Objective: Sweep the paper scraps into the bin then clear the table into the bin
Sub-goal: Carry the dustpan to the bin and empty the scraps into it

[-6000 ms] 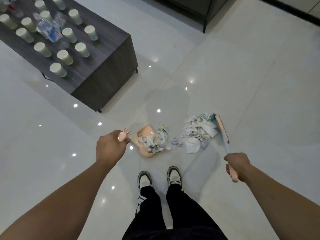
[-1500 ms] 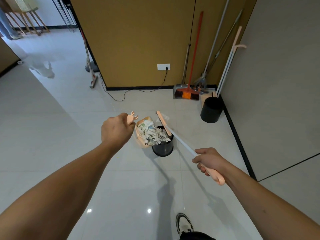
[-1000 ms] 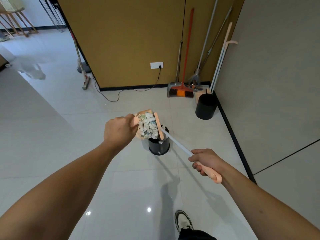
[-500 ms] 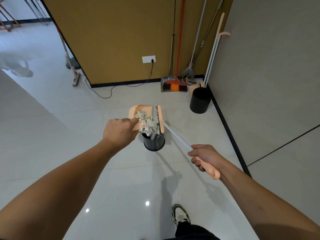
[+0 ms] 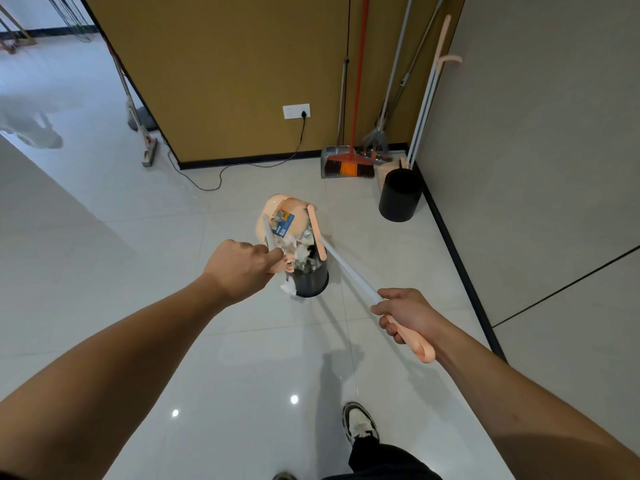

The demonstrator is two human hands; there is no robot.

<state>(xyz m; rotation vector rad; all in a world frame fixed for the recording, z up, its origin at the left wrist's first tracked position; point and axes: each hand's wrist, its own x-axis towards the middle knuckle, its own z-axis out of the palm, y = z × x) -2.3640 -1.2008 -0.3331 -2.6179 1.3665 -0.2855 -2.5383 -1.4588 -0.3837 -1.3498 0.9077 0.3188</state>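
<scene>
The left hand grips the handle of the pink dustpan, which is tipped steeply over the small black bin standing on the floor. The right hand is curled round the pink grip of the brush, whose head lies against the open side of the dustpan, above the bin's mouth. The paper scraps are sliding from the dustpan into the bin; most hang at the rim or inside it, and one white piece shows at the bin's outer wall, low on its left side, possibly spilled.

The sweeping part looks nearly finished: the scraps are gathered and mid-dump. A stray scrap may need picking up. The table is not in view, so how much clearing remains there cannot be told; that second part appears not yet done.
</scene>
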